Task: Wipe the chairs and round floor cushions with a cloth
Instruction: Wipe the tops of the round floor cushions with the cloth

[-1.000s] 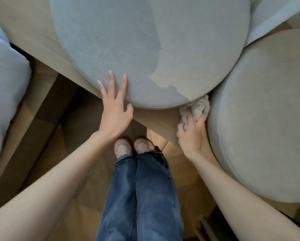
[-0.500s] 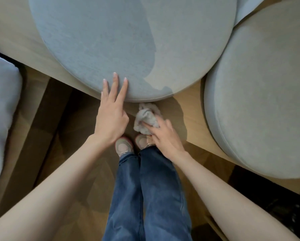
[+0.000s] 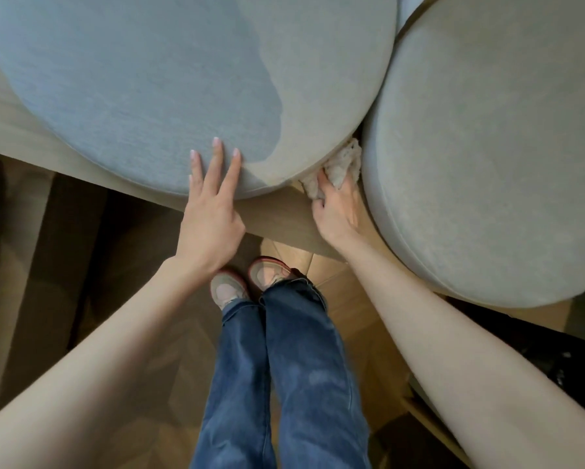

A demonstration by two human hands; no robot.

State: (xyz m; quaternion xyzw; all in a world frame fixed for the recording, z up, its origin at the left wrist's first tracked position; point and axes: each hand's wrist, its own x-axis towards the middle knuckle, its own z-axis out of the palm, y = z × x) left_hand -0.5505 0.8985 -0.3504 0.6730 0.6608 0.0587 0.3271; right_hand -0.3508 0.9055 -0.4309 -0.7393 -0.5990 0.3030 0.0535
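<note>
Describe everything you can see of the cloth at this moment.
The cloth is a small off-white wad with a fluffy, looped pile like terry or microfibre, crumpled rather than folded. The right hand grips its near end, fingers curled round it and hiding part of it. It is pushed into the narrow gap between the blue-grey round cushion and the beige round cushion, apparently touching both edges, above the wooden platform they lie on.
</note>
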